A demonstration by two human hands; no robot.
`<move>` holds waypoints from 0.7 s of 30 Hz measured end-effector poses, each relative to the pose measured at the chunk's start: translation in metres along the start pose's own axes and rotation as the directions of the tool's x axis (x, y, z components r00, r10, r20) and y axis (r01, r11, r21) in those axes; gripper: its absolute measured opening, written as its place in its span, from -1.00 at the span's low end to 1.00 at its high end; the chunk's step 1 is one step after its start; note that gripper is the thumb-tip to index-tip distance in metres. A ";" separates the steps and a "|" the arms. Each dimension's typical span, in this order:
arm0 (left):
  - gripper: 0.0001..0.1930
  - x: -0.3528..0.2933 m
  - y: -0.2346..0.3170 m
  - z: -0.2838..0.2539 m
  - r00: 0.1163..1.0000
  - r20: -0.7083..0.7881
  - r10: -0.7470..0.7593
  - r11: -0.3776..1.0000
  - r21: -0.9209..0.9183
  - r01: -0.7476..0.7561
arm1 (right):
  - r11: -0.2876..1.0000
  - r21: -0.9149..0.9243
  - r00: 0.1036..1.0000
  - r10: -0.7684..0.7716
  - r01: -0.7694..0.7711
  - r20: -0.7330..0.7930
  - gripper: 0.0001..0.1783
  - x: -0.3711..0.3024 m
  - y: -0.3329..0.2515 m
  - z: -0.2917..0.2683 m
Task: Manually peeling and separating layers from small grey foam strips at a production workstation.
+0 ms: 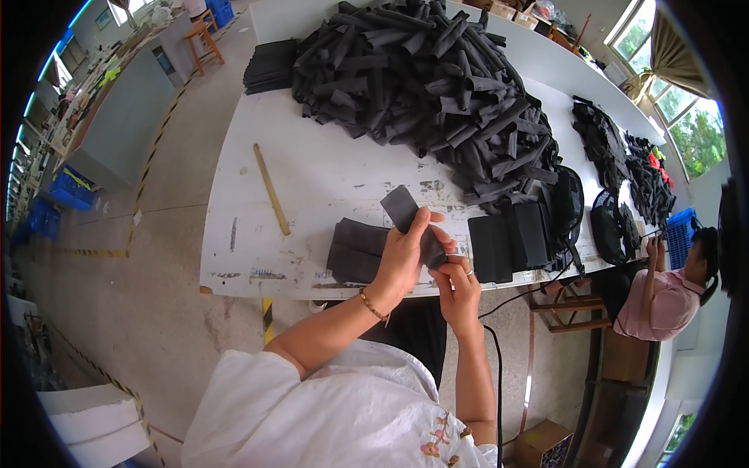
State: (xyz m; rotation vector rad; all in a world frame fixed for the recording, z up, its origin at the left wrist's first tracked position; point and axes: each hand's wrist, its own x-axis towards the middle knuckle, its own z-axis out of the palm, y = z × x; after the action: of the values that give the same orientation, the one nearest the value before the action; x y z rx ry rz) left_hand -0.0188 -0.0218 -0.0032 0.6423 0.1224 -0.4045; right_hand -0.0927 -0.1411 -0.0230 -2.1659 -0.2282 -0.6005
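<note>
A dark grey fabric strip (399,207) is held over the near edge of the table. My left hand (404,253) grips it along its length, thumb on top, with one end sticking out past the thumb. At the strip's lower end the fingertips of my right hand (459,287) are pinched together on it. Beside my left hand lies a stack of flat dark fabric pieces (355,248). Another row of dark pieces (491,249) lies to the right of my hands. Farther back rises a large heap of loose dark strips (421,78).
A wooden stick (271,191) lies on the worn white table (250,210). A neat dark stack (269,66) sits at the far left corner. Black mesh pouches (566,204) stand at the right. A seated person (663,288) works farther right, near a blue basket (680,228). A black cable (499,374) hangs beside me.
</note>
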 end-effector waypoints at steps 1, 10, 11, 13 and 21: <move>-0.62 0.000 0.001 -0.001 0.998 0.055 -0.004 0.999 0.033 0.002 | 1.000 0.011 1.000 0.006 -0.006 0.002 -0.83 0.001 -0.001 -0.001; -0.67 -0.001 -0.005 -0.005 0.996 0.080 0.030 0.999 -0.035 -0.028 | 1.000 0.022 1.000 0.006 -0.006 0.002 -0.84 0.006 -0.007 0.001; -0.67 -0.001 -0.006 -0.005 0.996 0.080 0.031 0.999 -0.035 -0.028 | 1.000 0.022 1.000 0.006 -0.006 0.002 -0.84 0.006 -0.008 0.000; -0.66 0.000 -0.009 -0.006 0.996 0.077 0.049 0.998 -0.055 -0.044 | 1.000 0.021 1.000 0.019 -0.020 0.018 -0.84 0.007 -0.008 -0.001; -0.65 -0.002 -0.008 -0.003 0.997 0.057 0.051 0.998 -0.040 -0.049 | 0.999 0.028 1.000 0.022 -0.022 0.018 -0.85 0.008 -0.007 -0.001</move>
State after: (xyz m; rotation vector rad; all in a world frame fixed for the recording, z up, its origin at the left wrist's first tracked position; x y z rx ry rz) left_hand -0.0239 -0.0248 -0.0100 0.5943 0.0585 -0.3710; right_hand -0.0885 -0.1379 -0.0140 -2.1447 -0.2209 -0.5626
